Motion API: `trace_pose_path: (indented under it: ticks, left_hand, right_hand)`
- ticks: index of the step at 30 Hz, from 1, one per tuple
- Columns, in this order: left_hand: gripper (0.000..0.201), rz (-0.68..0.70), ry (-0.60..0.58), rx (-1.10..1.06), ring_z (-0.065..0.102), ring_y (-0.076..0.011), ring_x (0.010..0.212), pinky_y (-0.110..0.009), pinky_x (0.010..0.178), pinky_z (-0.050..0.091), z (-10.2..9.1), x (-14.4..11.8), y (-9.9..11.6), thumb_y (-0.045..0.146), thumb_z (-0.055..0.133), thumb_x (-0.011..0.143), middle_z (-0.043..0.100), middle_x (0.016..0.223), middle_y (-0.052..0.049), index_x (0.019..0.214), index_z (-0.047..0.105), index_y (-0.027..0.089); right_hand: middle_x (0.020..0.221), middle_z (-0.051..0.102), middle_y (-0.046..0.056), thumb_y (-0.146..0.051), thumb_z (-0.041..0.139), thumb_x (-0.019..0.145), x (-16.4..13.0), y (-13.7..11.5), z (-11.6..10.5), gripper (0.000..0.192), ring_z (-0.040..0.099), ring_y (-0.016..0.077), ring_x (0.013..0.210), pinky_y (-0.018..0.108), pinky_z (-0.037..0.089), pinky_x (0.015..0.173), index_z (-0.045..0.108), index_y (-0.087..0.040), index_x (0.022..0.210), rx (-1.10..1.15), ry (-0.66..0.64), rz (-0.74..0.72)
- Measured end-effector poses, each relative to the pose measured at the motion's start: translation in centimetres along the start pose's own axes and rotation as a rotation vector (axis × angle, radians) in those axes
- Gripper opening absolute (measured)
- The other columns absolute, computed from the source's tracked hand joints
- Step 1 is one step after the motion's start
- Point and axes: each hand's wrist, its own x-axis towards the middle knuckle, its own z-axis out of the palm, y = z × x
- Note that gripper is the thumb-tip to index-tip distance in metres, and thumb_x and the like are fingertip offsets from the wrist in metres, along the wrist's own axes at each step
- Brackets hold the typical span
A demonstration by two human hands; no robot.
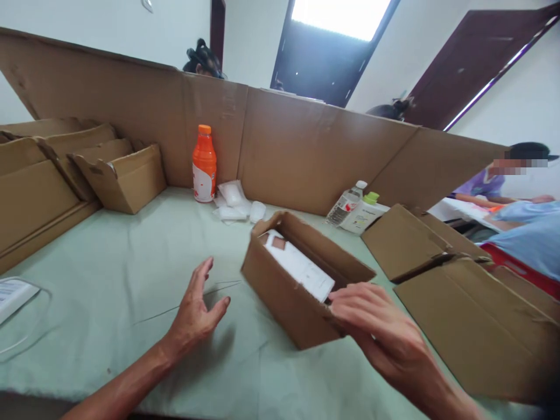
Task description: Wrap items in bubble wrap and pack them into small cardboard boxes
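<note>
An open brown cardboard box (280, 291) stands slantwise on the pale green cloth, near the middle. Inside it lies a white carton (301, 265) with a small brown patch at one end. My right hand (380, 326) grips the near right end of the box, fingers over its rim and thumb below. To the left of the box, my left hand (196, 309) hovers over the cloth with fingers apart, holding nothing. A thin dark line (175, 307), perhaps a thread or crease, runs across the cloth behind that hand.
Several cardboard boxes stand at the left (135, 175) and right (472, 326). A cardboard wall (289, 151) closes the back. Before it are an orange bottle (204, 166), white packets (234, 201) and a clear bottle (347, 204). A white device (15, 297) with cable lies left. People sit beyond.
</note>
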Motion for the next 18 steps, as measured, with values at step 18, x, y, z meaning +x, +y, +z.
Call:
trace_pose_path:
  ticks: [18]
  left_hand:
    - [0.047,-0.316,-0.046,-0.168,0.066,-0.0313,0.109,-0.044,0.094,0.055,-4.8,-1.6,-1.8,0.041,0.069,0.077,0.068,0.115,-0.011,0.116,0.059,0.018]
  right_hand:
    - [0.135,0.066,0.011,-0.072,0.054,0.089,-5.9,-1.5,14.0,0.069,0.051,0.0334,0.136,0.048,0.04,0.114,0.067,-0.021,0.133,0.702,0.105,1.112]
